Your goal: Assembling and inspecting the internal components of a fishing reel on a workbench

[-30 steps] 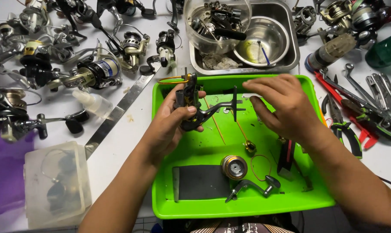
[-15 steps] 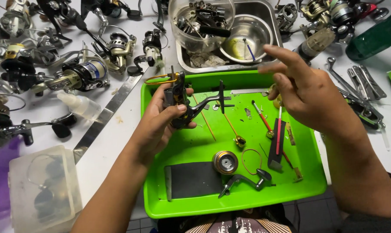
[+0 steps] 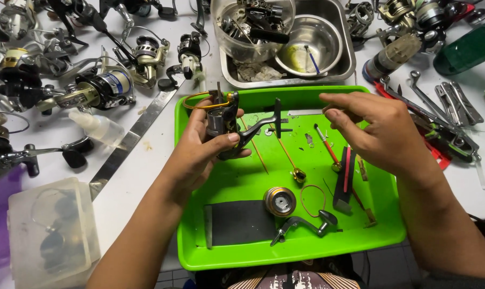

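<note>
Hands of one person work above a bright green plastic tray (image 3: 199, 246) that stands on a white table. Left hand (image 3: 202, 147) holds a dark grey fishing reel body (image 3: 223, 120) over the upper left part of the tray; the fingers are curled around it and the thumb (image 3: 221, 140) presses on its side, so the grip is closed on the reel. An orange bail wire (image 3: 199, 99) curves out from the top of the reel body, and its foot points to the right.

Right hand (image 3: 379, 134) hovers over the upper right part of the tray, apart from the reel. Its thumb and forefinger are brought together near the fingertips as in a pinch; if a small part is between them, I cannot tell.

On the tray floor lie a round spool (image 3: 280, 202), a grey crank handle (image 3: 304, 225), a black mat (image 3: 242, 222), a thin orange ring (image 3: 312, 199) and a red-handled tool (image 3: 326, 144).

Behind the tray stands a steel pan (image 3: 349, 59) with a steel bowl (image 3: 312, 40) in it. Many other fishing reels (image 3: 100, 88) lie on the left of the table, and pliers (image 3: 440, 134) lie on the right.
</note>
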